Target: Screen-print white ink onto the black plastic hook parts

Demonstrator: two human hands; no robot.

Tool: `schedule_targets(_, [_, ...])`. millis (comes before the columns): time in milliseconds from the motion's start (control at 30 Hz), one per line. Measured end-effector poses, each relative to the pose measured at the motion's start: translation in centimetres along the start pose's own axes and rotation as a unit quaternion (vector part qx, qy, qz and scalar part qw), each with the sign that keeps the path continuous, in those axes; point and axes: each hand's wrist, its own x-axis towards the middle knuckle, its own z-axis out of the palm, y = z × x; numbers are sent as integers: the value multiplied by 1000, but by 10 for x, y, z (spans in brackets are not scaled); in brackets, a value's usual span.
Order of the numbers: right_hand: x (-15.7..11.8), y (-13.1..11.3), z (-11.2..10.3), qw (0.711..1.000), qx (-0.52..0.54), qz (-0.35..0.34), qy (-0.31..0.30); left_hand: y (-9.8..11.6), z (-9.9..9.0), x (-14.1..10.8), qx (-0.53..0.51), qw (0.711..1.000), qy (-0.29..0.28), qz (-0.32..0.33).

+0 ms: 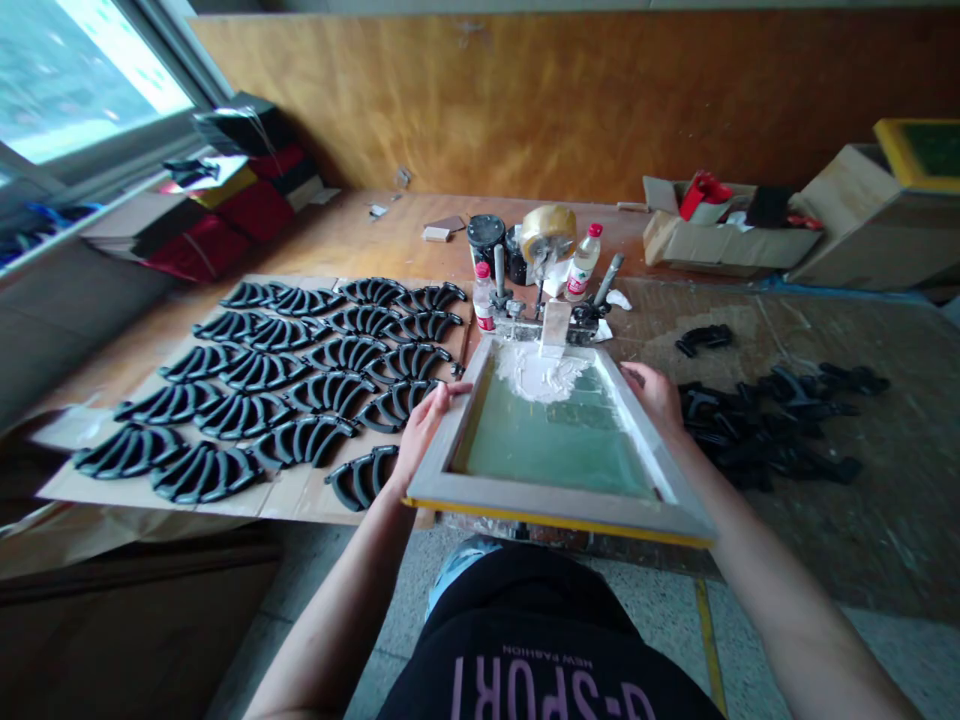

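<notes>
A screen frame (555,500) with a green mesh lies in front of me, its far end at a metal clamp stand (517,325). White paste (544,375) is spread over the far part of the mesh, and a pale scraper (556,325) stands in it. My left hand (429,425) grips the frame's left side. My right hand (654,392) is closed at its right side, fingers partly hidden by the rim. Rows of black curved parts (262,370) lie fanned out on cardboard at the left. A loose heap of black parts (765,420) lies at the right.
Behind the stand are two bottles (583,262) with red caps, dark tubs (486,238) and a tape roll (548,232). Open cardboard boxes (739,240) stand at the back right. Red and black stacks (247,200) sit at the back left, near a window.
</notes>
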Motion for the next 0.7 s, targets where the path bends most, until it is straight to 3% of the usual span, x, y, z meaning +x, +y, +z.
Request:
schedule_targets(67, [24, -12, 2, 999, 9, -9, 36, -27, -8, -9, 48, 998, -12, -42])
schedule_targets(133, [48, -35, 12, 998, 2, -58, 33, -55, -9, -12, 60, 995, -20, -76])
schedule_targets(200, [67, -59, 25, 995, -30, -96, -15, -80, -5, -10, 69, 992, -26, -102])
schedule_targets(300, [75, -80, 42, 986, -81, -90, -117, -103, 0, -5, 75, 992, -28, -102])
schedule_targets(400, [55, -85, 46, 973, -106, -105, -174, -110, -1, -3, 69, 993, -20, -99])
schedule_targets(500, [26, -84, 37, 951, -81, -217, -203, -111, -2, -3, 72, 993, -3, -95])
schedule_targets(600, [13, -84, 24, 916, -22, -317, -245, -111, -1, -4, 70, 993, 0, -92])
schedule_targets(700, [17, -85, 22, 929, 2, -292, -226, -111, -1, -4, 68, 993, -6, -91])
